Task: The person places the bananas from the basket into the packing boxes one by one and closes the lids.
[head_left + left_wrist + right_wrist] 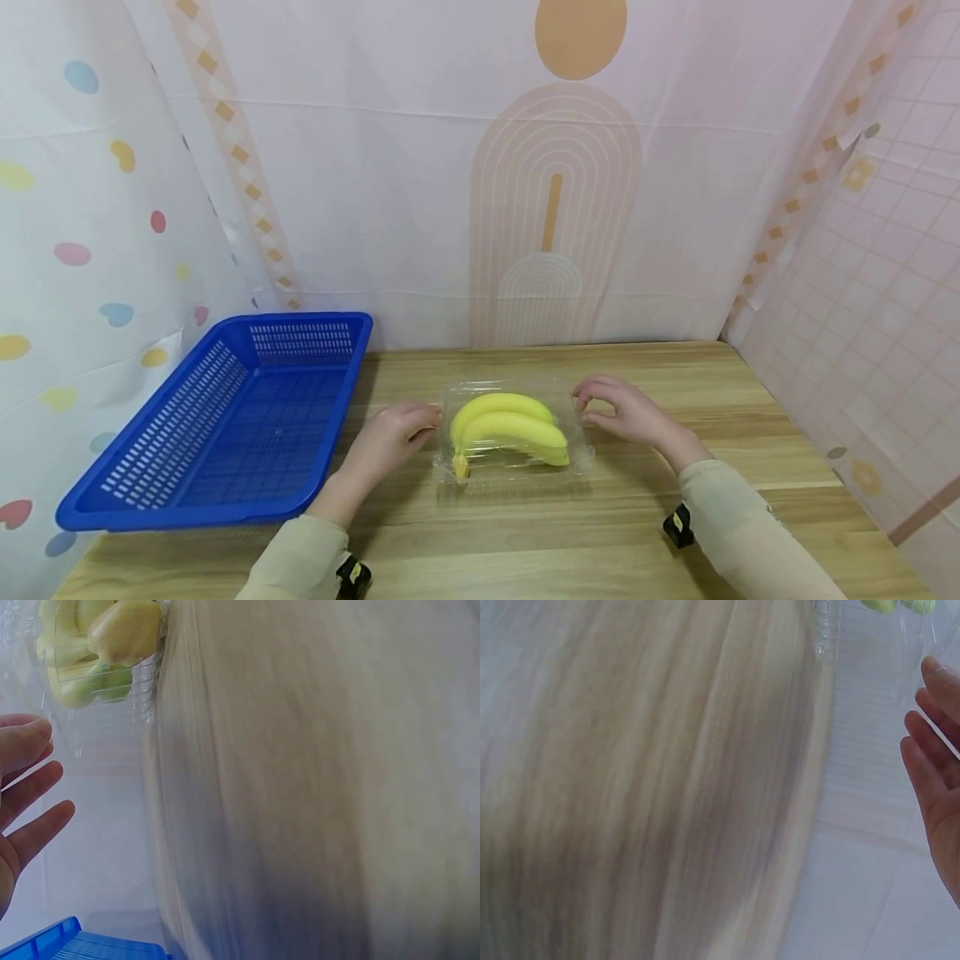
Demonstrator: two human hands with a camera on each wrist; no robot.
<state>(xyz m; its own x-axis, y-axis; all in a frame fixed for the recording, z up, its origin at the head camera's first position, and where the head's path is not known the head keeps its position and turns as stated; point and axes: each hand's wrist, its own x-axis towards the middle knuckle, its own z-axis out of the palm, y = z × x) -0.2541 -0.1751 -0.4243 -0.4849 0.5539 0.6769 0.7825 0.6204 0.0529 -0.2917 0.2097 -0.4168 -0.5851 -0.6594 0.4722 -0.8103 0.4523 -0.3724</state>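
A clear plastic clamshell box (517, 479) sits on the table in the middle of the head view. Inside it lies a bunch of yellow bananas (513, 427), seen through the plastic. My left hand (392, 433) is at the box's left side, fingertips close to its edge. In the left wrist view that hand's fingers (36, 787) are spread and loosely bent, with nothing held. At the box's far right side is my right hand (622, 408), its fingers relaxed near the plastic. Whether either hand touches the box, I cannot tell.
A blue plastic basket (351, 387) with slotted walls stands left of the box, beside my left forearm. The wooden table (525, 542) reaches back to a patterned cloth (390, 208). More cloth hangs at both sides.
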